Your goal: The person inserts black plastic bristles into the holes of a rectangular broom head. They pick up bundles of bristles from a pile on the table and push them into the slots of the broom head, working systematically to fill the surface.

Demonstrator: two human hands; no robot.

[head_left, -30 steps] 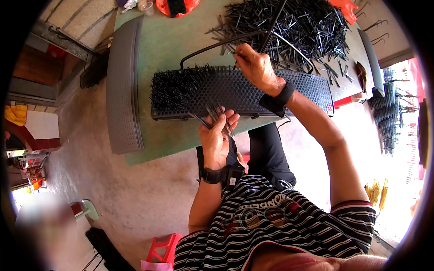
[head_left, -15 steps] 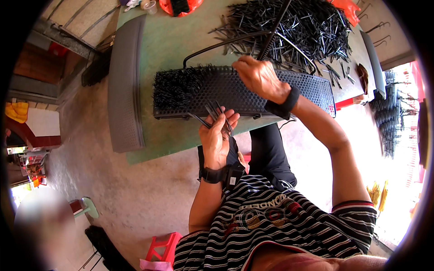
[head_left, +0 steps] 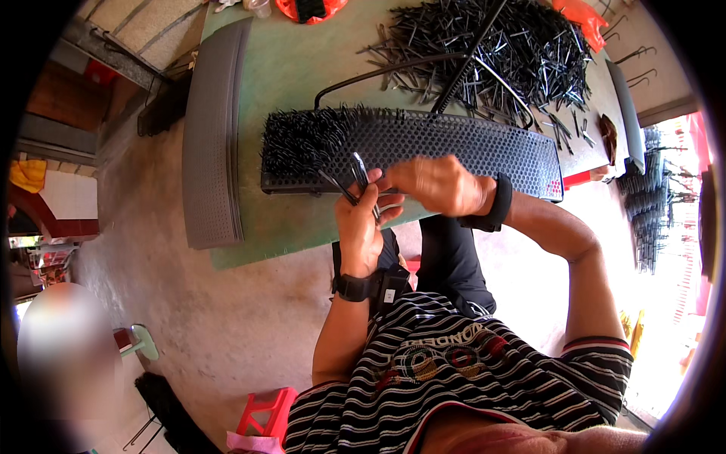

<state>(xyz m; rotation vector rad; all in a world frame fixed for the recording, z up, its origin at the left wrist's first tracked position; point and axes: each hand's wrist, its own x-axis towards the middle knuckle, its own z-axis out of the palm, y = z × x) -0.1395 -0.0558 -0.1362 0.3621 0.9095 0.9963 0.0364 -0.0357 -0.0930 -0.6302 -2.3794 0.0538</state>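
Small open-sided workshop, concrete floor. Green worktable (head_left: 302, 68) as landmark: heap of loose black metal pins (head_left: 499, 45) at its far end, perforated black panel (head_left: 454, 147) lying on it, grey perforated panel (head_left: 215, 136) along its left edge.

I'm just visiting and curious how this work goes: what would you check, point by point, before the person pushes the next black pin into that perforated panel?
1. Pins in hand: the left hand holds a small bunch of black pins. Ok.
2. Picking hand in place: the right hand is at the bunch, but blurred, so its grip is unclear. Cannot tell.
3. Free holes: the perforated panel is filled with pins only at its left end; the rest shows open holes. Ok.
4. Panel seated: it lies flat on the green table. Ok.
5. Supply: a big loose pile of pins lies beyond the panel. Ok.
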